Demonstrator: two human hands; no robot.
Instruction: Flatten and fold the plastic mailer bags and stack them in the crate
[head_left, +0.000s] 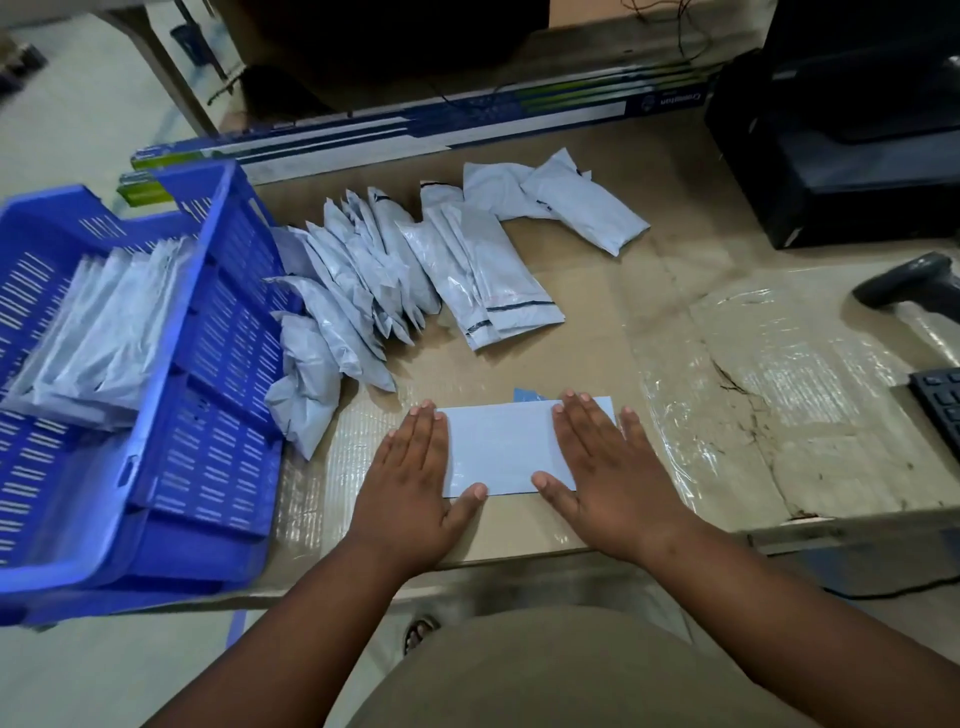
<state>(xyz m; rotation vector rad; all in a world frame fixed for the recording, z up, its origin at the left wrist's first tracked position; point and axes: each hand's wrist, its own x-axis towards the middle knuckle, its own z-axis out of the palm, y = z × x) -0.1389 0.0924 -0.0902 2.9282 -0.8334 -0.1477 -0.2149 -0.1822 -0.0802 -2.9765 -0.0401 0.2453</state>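
A flat, folded white mailer bag (498, 449) lies on the cardboard-covered table near its front edge. My left hand (410, 478) presses flat on the bag's left end, fingers straight. My right hand (605, 467) presses flat on its right end, fingers spread. A pile of several puffy grey-white mailer bags (395, 275) lies behind, fanned across the table. The blue plastic crate (208, 415) stands at the left, tilted, with several folded bags (104, 343) stacked inside.
Long printed boxes (415, 130) lie along the back. A black printer (841, 156) stands at the right rear, with a barcode scanner (904, 286) and a keyboard corner (940, 410) at the right edge. Taped cardboard (753, 374) covers the table.
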